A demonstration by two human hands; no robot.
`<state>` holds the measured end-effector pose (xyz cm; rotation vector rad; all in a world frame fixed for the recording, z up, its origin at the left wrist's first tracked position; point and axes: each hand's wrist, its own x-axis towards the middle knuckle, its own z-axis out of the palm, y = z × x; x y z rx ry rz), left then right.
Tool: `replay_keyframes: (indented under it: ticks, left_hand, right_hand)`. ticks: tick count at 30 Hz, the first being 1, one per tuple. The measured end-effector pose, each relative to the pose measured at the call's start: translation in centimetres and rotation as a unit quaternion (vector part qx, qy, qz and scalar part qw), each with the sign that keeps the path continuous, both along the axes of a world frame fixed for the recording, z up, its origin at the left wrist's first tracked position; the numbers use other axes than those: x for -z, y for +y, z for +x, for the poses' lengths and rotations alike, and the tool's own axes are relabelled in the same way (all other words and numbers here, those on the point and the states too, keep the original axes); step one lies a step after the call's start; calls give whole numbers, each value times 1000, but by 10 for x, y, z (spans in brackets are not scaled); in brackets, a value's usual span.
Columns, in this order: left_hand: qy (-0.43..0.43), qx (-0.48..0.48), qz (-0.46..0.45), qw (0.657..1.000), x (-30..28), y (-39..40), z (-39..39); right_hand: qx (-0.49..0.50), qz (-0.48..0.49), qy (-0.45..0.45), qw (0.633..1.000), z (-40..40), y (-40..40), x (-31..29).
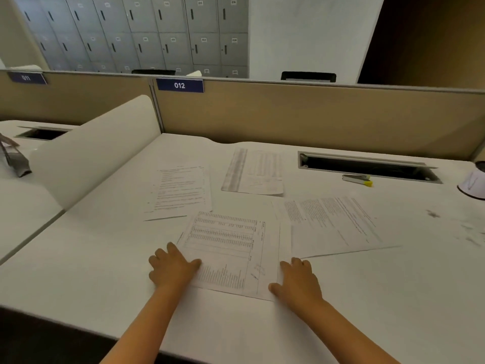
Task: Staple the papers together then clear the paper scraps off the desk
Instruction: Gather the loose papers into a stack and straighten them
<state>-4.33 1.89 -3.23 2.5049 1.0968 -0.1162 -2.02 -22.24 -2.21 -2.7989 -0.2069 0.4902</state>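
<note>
Several printed sheets lie spread on the white desk (78,258). The nearest sheet (231,248), printed with tables, lies between my hands. My left hand (172,266) rests flat on its left edge, and my right hand (298,279) rests flat at its lower right corner. Neither hand grips anything. A text sheet (181,191) lies further back on the left, a sheet with a grey band (253,172) sits at the back centre, and another text sheet (333,224) lies to the right. A silver stapler with a yellow tip (358,179) sits at the back right.
A tan partition (315,116) with a "012" label closes the back of the desk. An open cable slot (367,168) lies beside the stapler. A white curved divider (91,151) borders the left side. A white object (472,183) sits at the far right edge; dark smudges (433,214) lie nearby.
</note>
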Motion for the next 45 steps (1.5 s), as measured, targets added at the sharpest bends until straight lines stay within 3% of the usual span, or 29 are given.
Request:
replay_keyframes:
  ticks: [6,12,15,21,28,31,34,35,37,40,45]
  left_hand:
    - [-169,-69,-141,973,-19,7,-4]
    - [-239,44,6,970,-65,-2,11]
    - [-284,126,39,950,-92,-8,32]
    - [-322,247,11,914,-156,-4,77]
    - [-351,428,-89,828,-199,-16,118]
    - [-385,470,-122,785,-197,-28,135]
    - [-456,427,-183,759,-182,-39,157]
    - [-469,392,-221,761,-173,-44,165]
    - [-441,319,-265,796,-148,-48,182]
    - [-259,304,-236,886,-92,-58,207]
    - [-107,390,-183,896,-36,-99,227]
  right_hand:
    - [-20,-36,-11,999,-2,2,4]
    - [-13,-37,9,999,6,1,2]
    - [53,69,-2,996,21,-9,-13]
    - [180,254,-133,941,77,-28,-64]
    - [125,405,-152,893,104,-21,-105]
    - [181,474,-163,847,98,-24,-100]
    - [265,521,-185,790,85,-34,-91]
    - [294,528,-200,771,80,-41,-89]
    - [346,534,-232,736,69,-57,-87]
    - [429,524,-280,680,50,-94,-82]
    - [502,491,-315,639,22,-149,-77]
